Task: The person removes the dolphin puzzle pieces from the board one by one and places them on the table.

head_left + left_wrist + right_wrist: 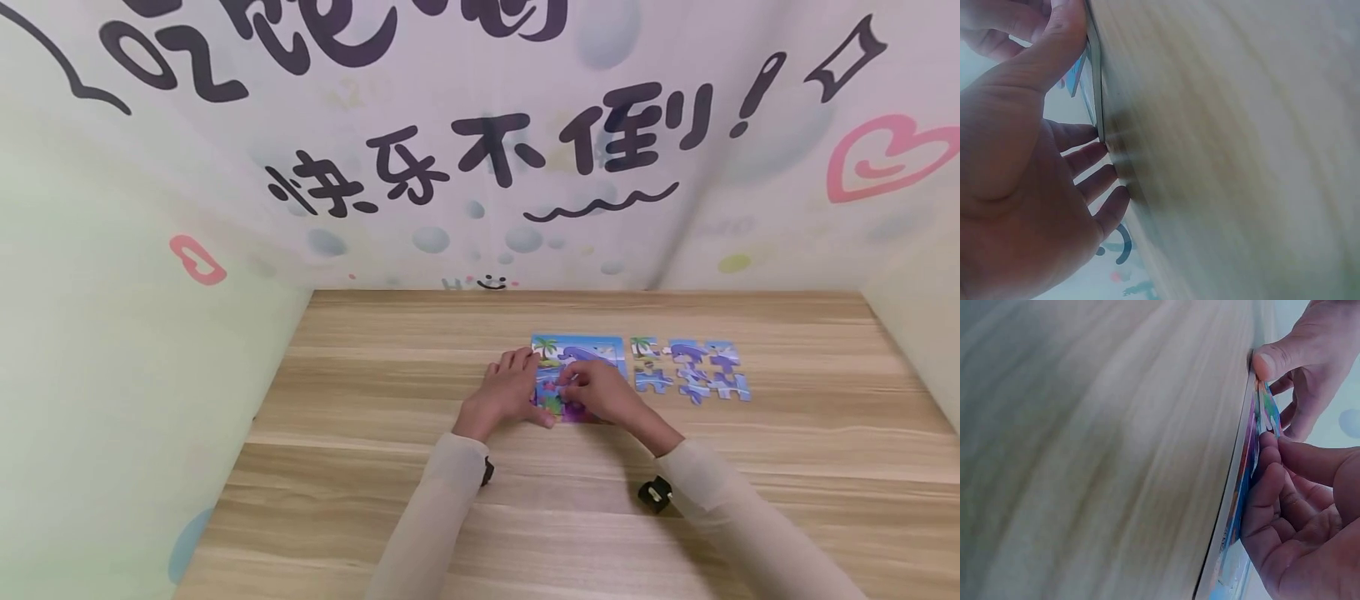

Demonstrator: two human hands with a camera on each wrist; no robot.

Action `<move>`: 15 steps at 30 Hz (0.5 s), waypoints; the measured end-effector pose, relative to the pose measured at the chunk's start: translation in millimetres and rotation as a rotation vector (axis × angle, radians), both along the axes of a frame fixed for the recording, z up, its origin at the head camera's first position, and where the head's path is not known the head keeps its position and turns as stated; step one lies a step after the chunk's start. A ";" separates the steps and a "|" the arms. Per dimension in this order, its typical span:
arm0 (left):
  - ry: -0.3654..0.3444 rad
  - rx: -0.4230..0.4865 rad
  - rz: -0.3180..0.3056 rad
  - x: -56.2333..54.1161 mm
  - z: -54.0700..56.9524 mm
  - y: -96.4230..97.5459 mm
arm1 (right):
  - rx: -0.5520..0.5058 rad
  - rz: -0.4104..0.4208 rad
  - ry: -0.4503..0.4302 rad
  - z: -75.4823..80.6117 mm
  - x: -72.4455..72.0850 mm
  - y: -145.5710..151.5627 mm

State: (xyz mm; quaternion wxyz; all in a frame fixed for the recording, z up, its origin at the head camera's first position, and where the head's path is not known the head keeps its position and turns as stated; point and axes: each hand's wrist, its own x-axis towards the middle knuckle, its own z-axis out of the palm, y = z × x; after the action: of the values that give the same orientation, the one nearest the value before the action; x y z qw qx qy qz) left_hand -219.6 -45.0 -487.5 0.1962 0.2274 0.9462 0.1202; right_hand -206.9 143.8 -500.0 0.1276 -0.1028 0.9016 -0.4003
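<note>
A puzzle board (611,341) with a printed dolphin and palm tree lies flat on the table. My left hand (510,392) rests along its left side, fingers spread and thumb at the near corner. In the left wrist view the fingers of that left hand (1035,175) are fairly straight, with fingertips at the board's edge and the table. My right hand (603,392) reaches over the board and pinches a colourful puzzle piece (1270,409) between thumb and fingers. The piece is slightly tilted over the board's near left part. Much of the board is hidden under both hands.
Loose puzzle pieces lie right of the board: a palm-tree piece (643,347), a blue piece (653,379) and several joined-looking dolphin pieces (693,375). A small black device (656,494) is by the right sleeve. A printed wall (480,250) stands behind the wooden table (360,375).
</note>
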 end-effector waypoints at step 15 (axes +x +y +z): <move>-0.007 0.007 -0.009 -1.0 -3.9 -1.5 | -0.110 -0.099 -0.083 8.3 4.6 32.1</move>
State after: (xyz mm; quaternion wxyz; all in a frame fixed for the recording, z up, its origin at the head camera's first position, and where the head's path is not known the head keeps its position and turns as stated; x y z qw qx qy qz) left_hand -220.6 -46.5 -491.4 0.1991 0.2318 0.9441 0.1237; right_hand -202.3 175.8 -491.7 0.1392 -0.0482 0.8762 -0.4590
